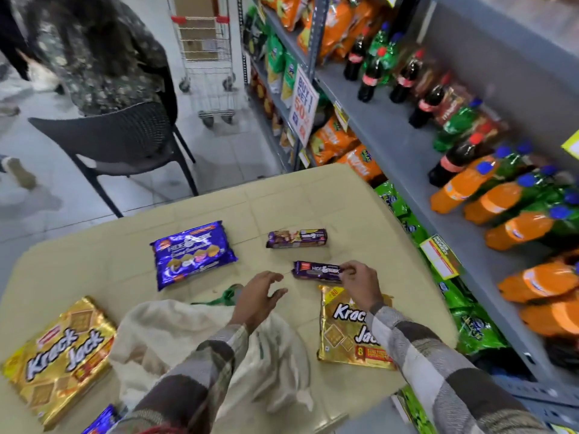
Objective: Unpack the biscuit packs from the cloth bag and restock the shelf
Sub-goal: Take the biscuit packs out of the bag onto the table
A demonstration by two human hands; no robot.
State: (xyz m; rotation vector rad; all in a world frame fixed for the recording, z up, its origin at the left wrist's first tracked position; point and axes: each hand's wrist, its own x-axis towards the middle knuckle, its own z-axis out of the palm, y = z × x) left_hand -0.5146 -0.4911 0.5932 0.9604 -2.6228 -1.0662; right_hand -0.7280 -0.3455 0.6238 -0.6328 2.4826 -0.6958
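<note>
The cream cloth bag (pixel 175 339) lies slumped on the beige table (pixel 313 195) under my left forearm. My left hand (pixel 258 297) hovers above it with loose, spread fingers and holds nothing. My right hand (pixel 360 285) pinches the right end of a slim purple Hide & Seek pack (pixel 313 272) lying on the table. A second slim purple pack (pixel 296 238) lies just beyond it. A large blue Hide & Seek pack (pixel 194 253) sits left of centre. One gold Krack Jack pack (pixel 347 333) lies under my right wrist, another (pixel 59 358) at the near left.
The grey shelf (pixel 407 158) along the right carries cola, green and orange soda bottles (pixel 488 202), with snack bags below. A dark chair (pixel 125 142), a person standing behind it, and a shopping trolley (pixel 210 64) are beyond the table. A blue pack corner (pixel 103 421) shows at the bottom edge.
</note>
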